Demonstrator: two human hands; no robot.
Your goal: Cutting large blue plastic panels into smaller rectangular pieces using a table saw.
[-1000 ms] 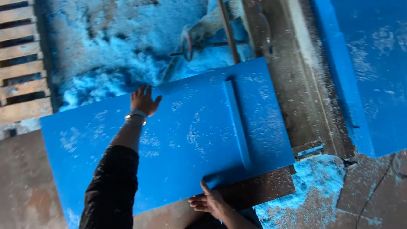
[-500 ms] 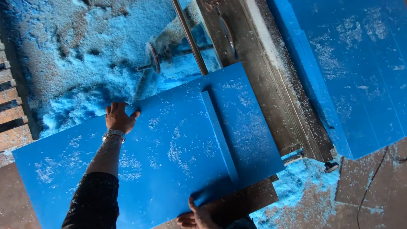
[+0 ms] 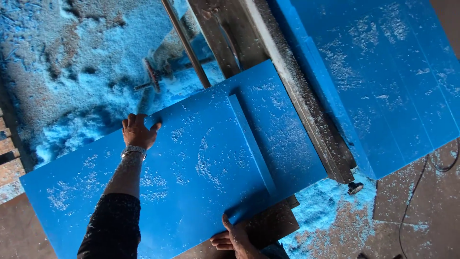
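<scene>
Blue foam board [image 3: 191,177], large and flat, lies across the middle of the head view, running from about 8 o'clock up toward 2 o'clock. A second, narrower blue panel [image 3: 282,139] lies beneath its right portion, showing as a step along the edge. Both rest on a worn brown desk [image 3: 268,225], visible at 6 o'clock.

Left hand [image 3: 138,132]: spread open, palm down, fingers draped over the far long edge of the board at roughly 10 o'clock. It presses on the board rather than closing around it. A metal wristwatch [image 3: 133,151] sits on the wrist, above a dark sleeve [image 3: 112,230].

Right hand [image 3: 232,237]: at 6 o'clock, fingers curled against the near edge of the board, touching it. Only part of the hand shows, so the closeness of its grip cannot be told.

Surroundings: a metal rod [image 3: 184,43] slants from 12 o'clock down to the far edge of the board. Just beside it stands a grey metal fence rail [image 3: 297,96], running diagonally. Beyond the rail, at 2 o'clock, lies a stack of blue sheets [image 3: 383,72], dusted with pale shavings. Blue sawdust [image 3: 72,62] covers the ground thickly at 10 to 11 o'clock, and more lies at 5 o'clock.
</scene>
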